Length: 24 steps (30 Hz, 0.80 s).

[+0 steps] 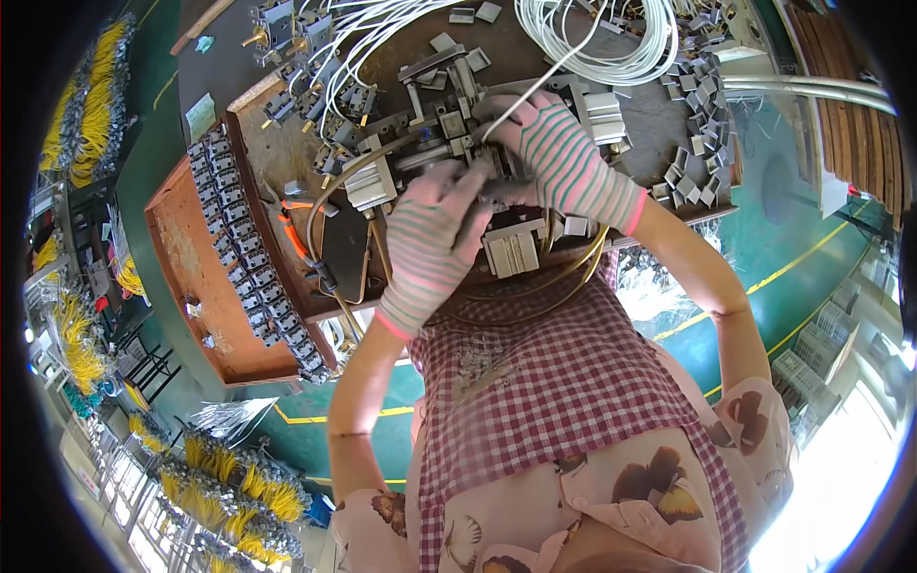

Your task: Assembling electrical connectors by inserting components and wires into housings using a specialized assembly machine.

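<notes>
Both my hands wear striped knit gloves and meet at a metal clamping fixture (449, 124) on the brown workbench. My right hand (568, 158) comes from the right, its fingers closed around a white cable (544, 78) that runs down from a coil (611, 73). On the fixture's near left side is my left hand (430, 229), fingers bent together close to the right fingertips. Whatever lies between the left fingers is hidden and slightly blurred. Steel blocks surround the fixture, one of them (513, 251) just below my hands.
Orange-handled pliers (290, 234) lie left of the fixture. Further left, a wooden tray (181, 234) carries a long row of metal housings (250, 253). Small metal caps (702, 105) are scattered at the right. Housings with white wires (349, 100) crowd the far left. A brown hose (320, 205) curves nearby.
</notes>
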Tool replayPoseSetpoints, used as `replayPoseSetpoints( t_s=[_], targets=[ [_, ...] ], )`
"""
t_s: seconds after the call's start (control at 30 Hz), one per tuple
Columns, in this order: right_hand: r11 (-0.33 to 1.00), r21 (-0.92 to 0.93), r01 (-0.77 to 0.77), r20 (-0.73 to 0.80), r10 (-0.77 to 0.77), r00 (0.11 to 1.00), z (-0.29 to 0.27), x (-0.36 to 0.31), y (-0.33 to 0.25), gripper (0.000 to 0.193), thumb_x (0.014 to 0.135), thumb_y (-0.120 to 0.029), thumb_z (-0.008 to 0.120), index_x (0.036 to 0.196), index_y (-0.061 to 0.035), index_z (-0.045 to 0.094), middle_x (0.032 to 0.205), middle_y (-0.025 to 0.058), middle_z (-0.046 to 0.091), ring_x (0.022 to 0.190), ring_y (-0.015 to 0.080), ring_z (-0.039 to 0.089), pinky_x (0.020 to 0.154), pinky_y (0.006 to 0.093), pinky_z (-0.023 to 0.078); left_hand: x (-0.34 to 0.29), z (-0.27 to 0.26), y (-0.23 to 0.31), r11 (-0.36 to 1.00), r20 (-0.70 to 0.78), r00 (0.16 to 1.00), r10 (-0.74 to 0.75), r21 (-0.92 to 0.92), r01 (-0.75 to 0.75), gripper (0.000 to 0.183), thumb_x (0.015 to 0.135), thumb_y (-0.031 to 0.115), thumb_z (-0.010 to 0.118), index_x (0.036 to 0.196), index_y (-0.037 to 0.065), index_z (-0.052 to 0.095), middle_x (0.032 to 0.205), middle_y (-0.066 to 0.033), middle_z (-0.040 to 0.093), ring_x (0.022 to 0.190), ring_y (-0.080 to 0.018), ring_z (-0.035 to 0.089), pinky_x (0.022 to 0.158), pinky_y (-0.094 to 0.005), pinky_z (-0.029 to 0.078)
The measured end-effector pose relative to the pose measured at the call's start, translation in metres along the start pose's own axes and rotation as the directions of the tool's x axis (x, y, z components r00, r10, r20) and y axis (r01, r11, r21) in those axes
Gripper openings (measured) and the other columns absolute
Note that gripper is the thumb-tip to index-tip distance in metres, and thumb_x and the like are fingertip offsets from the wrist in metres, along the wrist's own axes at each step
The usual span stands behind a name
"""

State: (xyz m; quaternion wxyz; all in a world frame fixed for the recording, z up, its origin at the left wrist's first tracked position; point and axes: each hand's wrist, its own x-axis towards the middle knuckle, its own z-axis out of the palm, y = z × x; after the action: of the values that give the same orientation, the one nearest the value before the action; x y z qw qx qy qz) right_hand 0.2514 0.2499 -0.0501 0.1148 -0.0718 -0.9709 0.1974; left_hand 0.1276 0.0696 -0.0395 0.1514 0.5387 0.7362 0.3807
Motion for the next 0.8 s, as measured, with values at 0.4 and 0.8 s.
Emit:
replayPoseSetpoints(
  t_s=[0.4,0.8],
  targets=[
    [0.951,0.246,-0.187,-0.074,0.211,0.975,0.007,0.008,-0.007,0.072,0.056,-0.022,0.083,0.12,-0.0078,0.053,0.127,0.0149,0.052,0.117,0.0368,0.05,0.1,0.0455,0.04,0.025,-0.002,-0.037,0.861,0.492,0.833,0.252,0.278,-0.425,0.056,0.074,0.013,0.066,0.128,0.004,0.052,0.099,-0.0099,0.054,0.087,-0.0271,0.056,0.073,-0.0389,0.048],
    [0.938,0.257,-0.235,-0.571,0.343,0.746,-0.025,-0.055,0.027,0.042,0.072,-0.004,0.075,0.111,-0.0053,0.059,0.106,0.0096,0.063,0.104,0.0243,0.057,0.089,0.0359,0.046,0.004,-0.017,-0.012,0.965,-0.052,0.999,-0.014,-0.262,0.0,0.026,0.097,0.017,0.056,0.117,0.005,0.066,0.098,-0.0064,0.065,0.08,-0.0166,0.06,0.072,-0.0256,0.047]
  ],
)
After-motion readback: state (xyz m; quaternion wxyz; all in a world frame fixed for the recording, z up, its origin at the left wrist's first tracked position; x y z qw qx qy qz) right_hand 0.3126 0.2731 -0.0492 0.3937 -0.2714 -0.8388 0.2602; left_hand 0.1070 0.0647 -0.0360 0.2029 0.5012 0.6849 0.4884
